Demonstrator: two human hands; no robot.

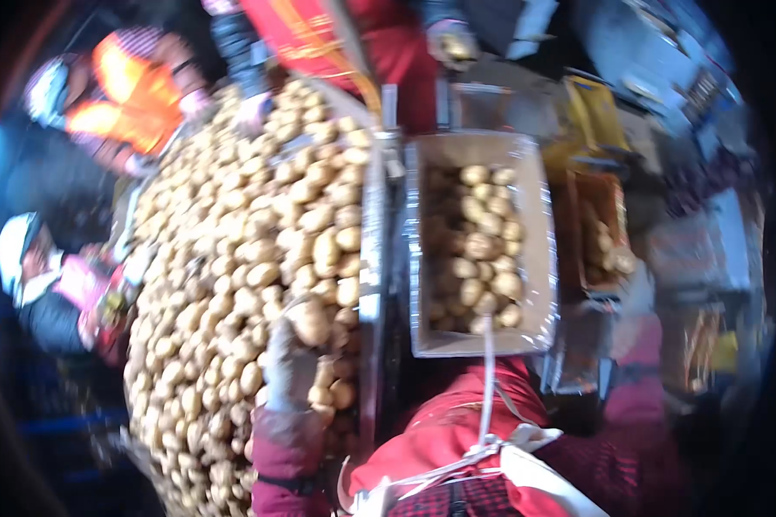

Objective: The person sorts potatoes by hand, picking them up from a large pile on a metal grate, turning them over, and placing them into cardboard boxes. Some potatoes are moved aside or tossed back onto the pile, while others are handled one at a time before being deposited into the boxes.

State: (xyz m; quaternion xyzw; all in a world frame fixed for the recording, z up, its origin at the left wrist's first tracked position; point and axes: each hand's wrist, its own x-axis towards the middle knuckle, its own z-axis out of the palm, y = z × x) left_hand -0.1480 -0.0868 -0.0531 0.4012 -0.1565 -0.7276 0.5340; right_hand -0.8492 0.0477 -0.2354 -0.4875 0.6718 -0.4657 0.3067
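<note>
Red cloth apron (431,431) sits nearest, its thin white cloth ties (489,388) hanging against the near end of the rectangular brown cardboard box lined with clear plastic (535,250); past a shiny straight metal rail (372,284) spreads the wide heap of round tan potatoes (224,284). Left hand (290,366), pale grey glove, is over the heap near the rail, fingers seemingly closed round one large tan potato (309,321). Right hand (636,293), pale glove, blurred, is at the rectangular orange crate (575,228), close to the tan potatoes inside; can't tell if it grips any. Risks, my guess: smooth potato could slip from the glove and drop back on the heap or bounce over the rail; loose ties could snag on a box corner or get buried under potatoes; arms spread wide with attention split could mean a fumble on either side; steep piling could send potatoes rolling off the edge. Counts: one apron, one lined box, one orange crate, one bright yellow plastic crate (597,121) behind it, one rail, two own hands, three co-workers around the heap, namely one in orange (129,90), one in pink (86,289), one in red (310,39); potatoes in box roughly twenty showing, crate a handful, heap far too many and too blurred to count
</note>
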